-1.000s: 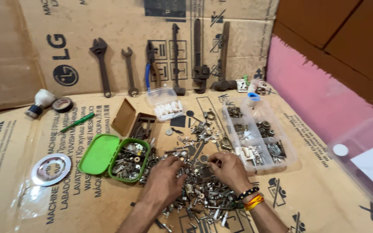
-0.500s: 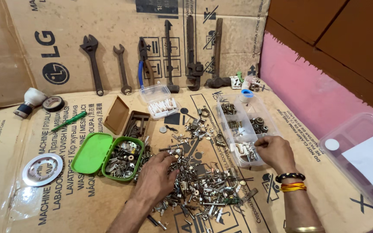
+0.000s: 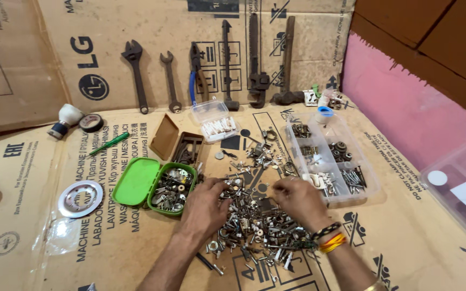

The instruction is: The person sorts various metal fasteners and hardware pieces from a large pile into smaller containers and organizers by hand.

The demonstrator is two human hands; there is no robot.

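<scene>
The heap of small metal fasteners [image 3: 254,226] is best raked gently by the left hand [image 3: 206,207] and right hand [image 3: 297,199], fingers curled among pieces, a firm grasp not discernible.

Flattened brown cardboard cartons [image 3: 39,215] with black print cover floor and wall; a round black logo mark [image 3: 94,87] sits upper left, square black handling symbols [image 3: 217,67] behind the tools
</scene>
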